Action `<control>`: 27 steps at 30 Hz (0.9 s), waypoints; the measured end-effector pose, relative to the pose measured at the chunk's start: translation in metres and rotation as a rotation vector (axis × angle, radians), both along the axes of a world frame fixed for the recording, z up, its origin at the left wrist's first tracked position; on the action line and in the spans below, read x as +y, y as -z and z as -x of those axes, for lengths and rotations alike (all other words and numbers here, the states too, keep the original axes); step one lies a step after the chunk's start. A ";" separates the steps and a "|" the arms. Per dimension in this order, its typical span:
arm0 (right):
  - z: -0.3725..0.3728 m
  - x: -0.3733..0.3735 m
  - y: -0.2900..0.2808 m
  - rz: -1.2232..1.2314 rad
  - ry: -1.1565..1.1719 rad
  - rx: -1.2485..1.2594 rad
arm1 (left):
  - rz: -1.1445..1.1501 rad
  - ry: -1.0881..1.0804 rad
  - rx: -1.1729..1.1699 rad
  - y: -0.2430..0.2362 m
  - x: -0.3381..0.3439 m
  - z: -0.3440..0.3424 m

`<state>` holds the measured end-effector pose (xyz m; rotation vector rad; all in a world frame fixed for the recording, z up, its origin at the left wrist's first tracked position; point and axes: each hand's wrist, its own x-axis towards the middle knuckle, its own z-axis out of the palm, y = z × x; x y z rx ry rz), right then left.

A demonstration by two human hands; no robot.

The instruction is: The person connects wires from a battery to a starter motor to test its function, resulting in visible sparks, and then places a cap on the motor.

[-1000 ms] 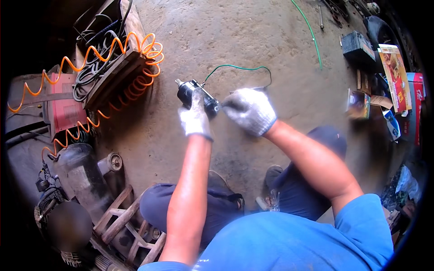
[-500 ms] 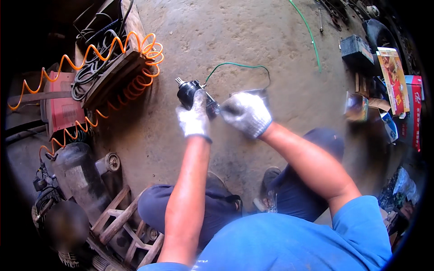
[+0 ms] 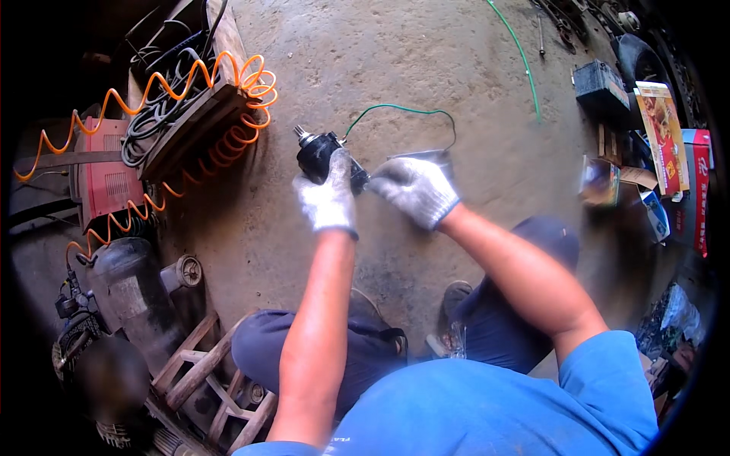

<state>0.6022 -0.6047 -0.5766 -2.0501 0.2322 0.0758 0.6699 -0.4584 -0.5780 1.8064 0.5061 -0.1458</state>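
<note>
I see the left hand point(image 3: 329, 196), in a stained white knitted glove, grasping a black metal cylinder with a silvery toothed shaft point(image 3: 315, 157). This cylinder is left of the middle, beyond the knees; whether it touches the rough, pitted concrete floor point(image 3: 365, 45), I cannot tell. The right hand point(image 3: 418, 190), gloved likewise, has its fingers bent at the cylinder's near right end; whether they are closed on something, I cannot tell. A thin green wire point(image 3: 403, 108) makes an arch from the cylinder toward a flat grey piece point(image 3: 439, 156), just beyond the right hand. At far left there is a spiral orange hose point(image 3: 262, 93).
</note>
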 end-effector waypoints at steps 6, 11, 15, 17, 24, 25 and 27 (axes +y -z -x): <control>0.000 -0.001 -0.001 0.021 -0.005 0.043 | 0.013 0.017 -0.021 -0.003 -0.004 0.003; 0.001 -0.002 0.003 0.027 0.017 0.038 | 0.162 0.041 -0.065 -0.010 -0.006 0.003; 0.002 -0.005 0.002 -0.001 -0.009 0.075 | 0.141 0.085 -0.078 -0.006 -0.005 0.004; 0.002 -0.007 0.002 -0.003 -0.026 0.133 | 0.126 0.098 -0.092 0.001 -0.004 0.005; 0.001 -0.008 0.001 -0.059 0.005 0.198 | 0.121 0.071 -0.125 0.002 -0.008 0.006; 0.000 -0.008 0.003 -0.085 0.011 0.220 | 0.136 0.072 -0.120 0.000 -0.009 0.006; 0.000 -0.008 0.006 -0.128 0.012 0.257 | 0.023 0.110 -0.184 0.016 -0.004 0.007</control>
